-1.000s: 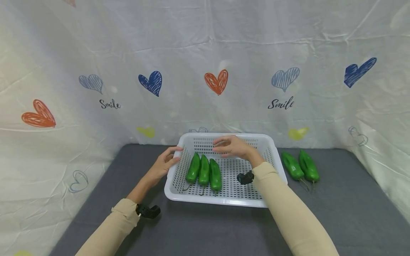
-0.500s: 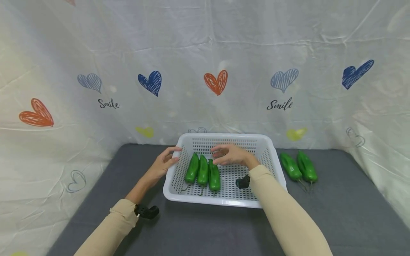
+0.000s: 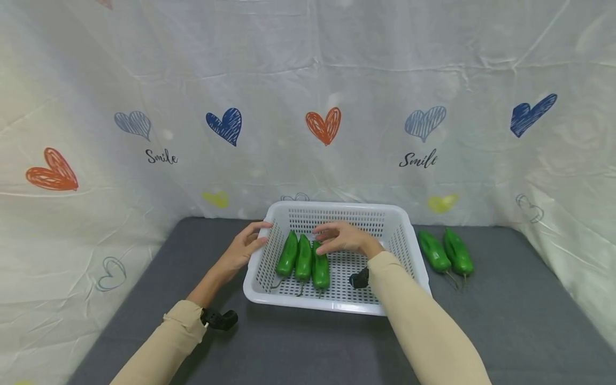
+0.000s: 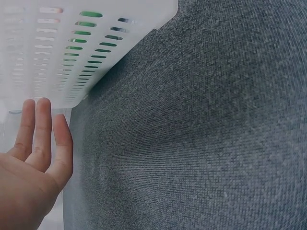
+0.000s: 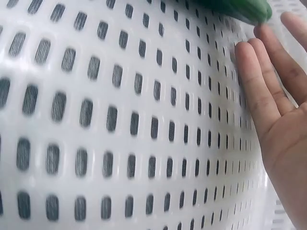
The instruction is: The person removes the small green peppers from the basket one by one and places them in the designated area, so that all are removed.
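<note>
Three green peppers lie side by side in the left half of a white slotted plastic basket (image 3: 313, 306): a left one (image 3: 287, 255), a middle one (image 3: 303, 259) and a right one (image 3: 320, 274). My left hand (image 3: 240, 247) rests at the basket's left rim; in the left wrist view three fairly straight fingers (image 4: 43, 127) show outside the slotted wall. Inside the basket, my right hand (image 3: 345, 238) reaches over the far end of the right pepper. The right wrist view has its relaxed fingers (image 5: 259, 79) right at the tip of a pepper (image 5: 244, 8).
Two more green peppers, one nearer the basket (image 3: 434, 251) and one farther right (image 3: 458, 251), lie on the dark grey tabletop (image 3: 308, 347). A white curtain (image 3: 269, 166) printed with hearts hangs just behind the basket.
My right hand has come down and slightly left, from over the basket's back part to the far end of the right pepper. My left hand stays at the rim.
</note>
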A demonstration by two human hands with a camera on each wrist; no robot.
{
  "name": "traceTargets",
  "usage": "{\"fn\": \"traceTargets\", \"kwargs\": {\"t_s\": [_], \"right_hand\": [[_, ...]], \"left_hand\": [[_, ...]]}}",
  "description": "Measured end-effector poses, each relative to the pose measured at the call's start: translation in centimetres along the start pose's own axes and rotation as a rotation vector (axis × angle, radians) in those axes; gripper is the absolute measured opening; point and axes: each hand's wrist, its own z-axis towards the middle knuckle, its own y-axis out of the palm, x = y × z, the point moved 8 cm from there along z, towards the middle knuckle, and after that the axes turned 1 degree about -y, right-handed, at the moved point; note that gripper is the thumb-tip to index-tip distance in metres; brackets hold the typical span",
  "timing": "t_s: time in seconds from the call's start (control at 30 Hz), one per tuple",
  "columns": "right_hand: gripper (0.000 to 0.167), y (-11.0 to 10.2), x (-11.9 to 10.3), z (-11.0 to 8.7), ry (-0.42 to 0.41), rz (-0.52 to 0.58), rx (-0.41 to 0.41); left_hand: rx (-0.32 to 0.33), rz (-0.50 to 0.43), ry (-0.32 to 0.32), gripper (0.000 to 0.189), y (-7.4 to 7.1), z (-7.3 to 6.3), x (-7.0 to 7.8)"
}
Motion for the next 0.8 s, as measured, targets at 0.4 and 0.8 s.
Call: {"fn": "traceTargets", "kwargs": {"t_s": [0.4, 0.8], "right_hand": [[0.050, 0.7, -0.3, 0.8, -0.010, -0.066, 0.013], [0.045, 0.3, -0.3, 1.0, -0.013, -0.037, 0.074]], "left_hand": [[-0.004, -0.007, -0.005, 0.042, 0.0, 0.1, -0.2], [0.008, -0.002, -0.004, 0.042, -0.2, 0.0, -0.1]]}}
